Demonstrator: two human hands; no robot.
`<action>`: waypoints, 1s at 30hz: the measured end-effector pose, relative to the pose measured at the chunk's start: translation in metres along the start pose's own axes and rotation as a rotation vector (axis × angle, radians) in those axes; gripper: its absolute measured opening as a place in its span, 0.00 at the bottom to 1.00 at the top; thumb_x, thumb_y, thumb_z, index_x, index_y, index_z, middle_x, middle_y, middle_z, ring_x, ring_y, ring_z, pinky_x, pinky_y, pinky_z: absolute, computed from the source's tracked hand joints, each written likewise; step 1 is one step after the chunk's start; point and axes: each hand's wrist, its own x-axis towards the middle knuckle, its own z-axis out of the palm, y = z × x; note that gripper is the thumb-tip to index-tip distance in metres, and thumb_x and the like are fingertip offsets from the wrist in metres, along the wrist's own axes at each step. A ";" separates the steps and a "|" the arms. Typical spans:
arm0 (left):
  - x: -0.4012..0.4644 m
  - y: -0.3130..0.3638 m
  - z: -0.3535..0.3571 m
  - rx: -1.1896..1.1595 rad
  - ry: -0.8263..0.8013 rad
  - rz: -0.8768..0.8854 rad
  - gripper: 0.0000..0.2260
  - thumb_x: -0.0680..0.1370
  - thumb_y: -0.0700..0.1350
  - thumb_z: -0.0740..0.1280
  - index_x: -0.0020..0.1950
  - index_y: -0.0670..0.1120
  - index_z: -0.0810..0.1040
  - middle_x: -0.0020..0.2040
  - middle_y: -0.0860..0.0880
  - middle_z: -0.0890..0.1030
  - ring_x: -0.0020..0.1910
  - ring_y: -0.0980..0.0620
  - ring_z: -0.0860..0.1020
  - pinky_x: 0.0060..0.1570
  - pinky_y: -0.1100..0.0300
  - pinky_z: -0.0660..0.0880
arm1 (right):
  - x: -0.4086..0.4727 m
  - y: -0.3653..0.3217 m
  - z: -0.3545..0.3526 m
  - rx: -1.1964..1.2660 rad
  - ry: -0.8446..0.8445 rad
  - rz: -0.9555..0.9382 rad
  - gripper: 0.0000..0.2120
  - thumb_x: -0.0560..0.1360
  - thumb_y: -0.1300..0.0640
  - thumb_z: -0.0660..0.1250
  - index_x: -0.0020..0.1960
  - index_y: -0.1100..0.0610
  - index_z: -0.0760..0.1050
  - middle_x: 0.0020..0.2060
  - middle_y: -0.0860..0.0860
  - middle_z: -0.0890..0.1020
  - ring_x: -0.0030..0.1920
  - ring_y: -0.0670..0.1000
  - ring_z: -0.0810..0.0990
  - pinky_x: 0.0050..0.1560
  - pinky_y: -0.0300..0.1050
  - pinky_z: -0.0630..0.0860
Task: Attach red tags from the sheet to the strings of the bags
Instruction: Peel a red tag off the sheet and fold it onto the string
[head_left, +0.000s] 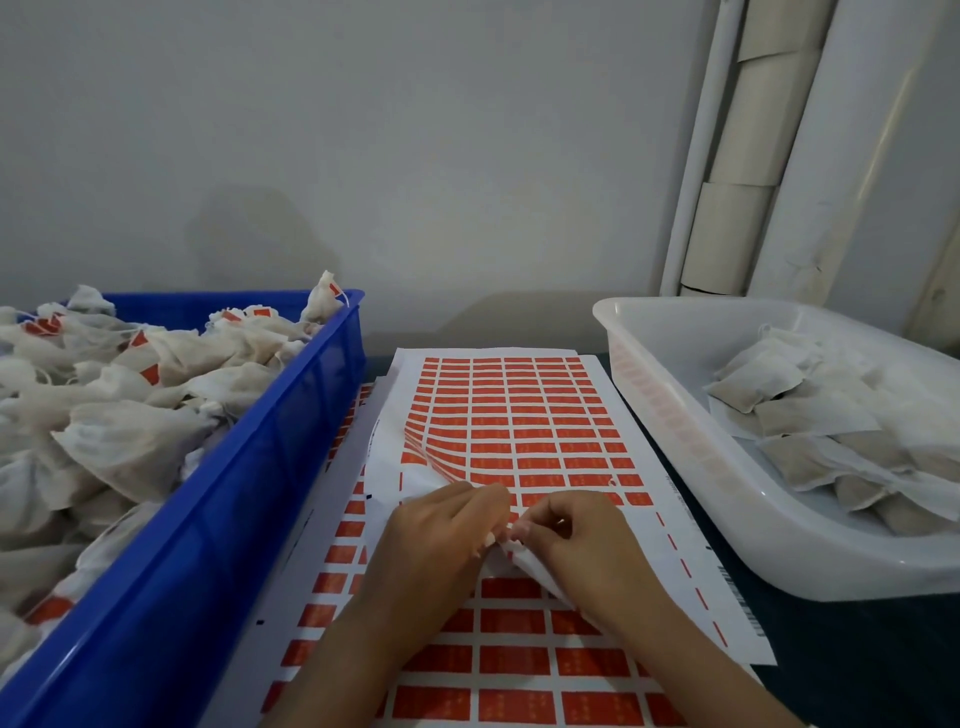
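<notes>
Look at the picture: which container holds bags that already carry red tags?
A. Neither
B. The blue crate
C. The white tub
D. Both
B: red tags show among the bags heaped in the blue crate, while those in the white tub show none.

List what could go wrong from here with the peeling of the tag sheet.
1. Both hands, left hand and right hand, pinch the curled near edge of the white sheet of red rectangular tags; it might tear or crease.
2. The lifted left corner could fold onto itself and stick.
3. Sheets underneath may shift toward the blue plastic crate.
</notes>
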 end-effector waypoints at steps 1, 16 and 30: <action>0.000 0.000 0.000 -0.004 0.001 -0.010 0.13 0.81 0.56 0.51 0.40 0.52 0.64 0.27 0.53 0.77 0.31 0.66 0.64 0.38 0.83 0.61 | 0.000 0.000 -0.001 0.011 0.003 -0.001 0.10 0.74 0.54 0.68 0.34 0.47 0.74 0.33 0.42 0.77 0.37 0.42 0.77 0.37 0.26 0.66; 0.002 0.000 -0.004 0.034 -0.180 -0.167 0.06 0.64 0.45 0.70 0.33 0.46 0.74 0.28 0.54 0.76 0.24 0.62 0.63 0.28 0.81 0.57 | -0.001 -0.002 -0.004 -0.020 -0.022 -0.104 0.07 0.72 0.54 0.69 0.36 0.48 0.76 0.35 0.43 0.80 0.39 0.43 0.79 0.47 0.35 0.76; 0.011 -0.009 -0.002 0.038 -0.256 -0.306 0.09 0.66 0.46 0.74 0.43 0.51 0.77 0.37 0.57 0.79 0.30 0.60 0.76 0.40 0.81 0.62 | 0.000 0.008 -0.002 0.052 0.053 -0.037 0.09 0.76 0.57 0.63 0.37 0.49 0.71 0.37 0.44 0.77 0.39 0.44 0.76 0.40 0.27 0.68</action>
